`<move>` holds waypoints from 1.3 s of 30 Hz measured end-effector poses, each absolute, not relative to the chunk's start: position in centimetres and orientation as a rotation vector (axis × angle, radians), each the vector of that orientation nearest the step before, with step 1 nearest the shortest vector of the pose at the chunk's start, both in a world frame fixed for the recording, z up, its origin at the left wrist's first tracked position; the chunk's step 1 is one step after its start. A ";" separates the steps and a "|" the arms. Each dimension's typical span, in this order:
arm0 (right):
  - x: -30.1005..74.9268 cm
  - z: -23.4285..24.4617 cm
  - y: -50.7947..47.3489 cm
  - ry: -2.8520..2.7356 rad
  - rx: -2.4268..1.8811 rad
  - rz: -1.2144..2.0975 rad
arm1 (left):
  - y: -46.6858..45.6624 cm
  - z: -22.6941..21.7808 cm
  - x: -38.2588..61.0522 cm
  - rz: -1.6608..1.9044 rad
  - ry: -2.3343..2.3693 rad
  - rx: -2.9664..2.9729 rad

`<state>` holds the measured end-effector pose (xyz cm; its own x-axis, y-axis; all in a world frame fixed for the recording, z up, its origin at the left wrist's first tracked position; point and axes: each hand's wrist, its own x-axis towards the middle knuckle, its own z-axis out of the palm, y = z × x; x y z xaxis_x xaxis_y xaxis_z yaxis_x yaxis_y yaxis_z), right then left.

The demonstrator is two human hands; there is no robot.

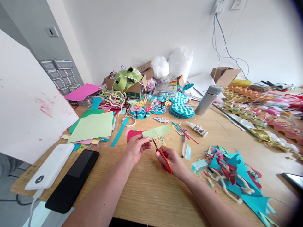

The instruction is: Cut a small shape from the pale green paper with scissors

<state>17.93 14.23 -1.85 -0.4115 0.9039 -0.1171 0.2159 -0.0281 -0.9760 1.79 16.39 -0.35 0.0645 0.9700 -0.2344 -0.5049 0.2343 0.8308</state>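
Observation:
My left hand (138,147) pinches the lower left end of a strip of light green paper (159,130), which has faint drawn lines on it. In my right hand (174,160) is a pair of scissors (165,159) with red handles. Their blade tips meet the paper's lower edge close to my left fingertips; whether they cut into it I cannot tell. Small coloured paper dots (161,141) lie on the table just beyond the blades. A piece of red paper (133,135) lies behind my left hand.
Stacked coloured paper (92,126), a white power bank (49,165) and a black phone (72,181) lie at left. Paper scraps (236,171) heap at right. Behind stand a grey bottle (208,100), a glue bottle (198,129), a pen (183,146) and blue paper crafts (181,110).

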 end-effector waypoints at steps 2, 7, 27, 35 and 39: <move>17.9 -1.6 14.2 -1.660 -1.195 1.495 | 16.5 -0.3 1.7 1.228 0.946 0.648; 17.9 -1.3 14.0 -1.681 -1.189 1.522 | 16.6 0.1 1.2 1.169 0.989 0.728; 18.3 -1.8 14.2 -1.759 -1.190 1.567 | 17.0 -0.5 0.0 1.043 0.991 0.823; 18.1 -1.3 14.0 -1.746 -1.252 1.558 | 17.1 -0.2 0.0 1.055 0.975 0.814; 18.2 -1.1 13.9 -1.759 -1.246 1.542 | 17.0 0.0 -0.1 1.039 0.980 0.827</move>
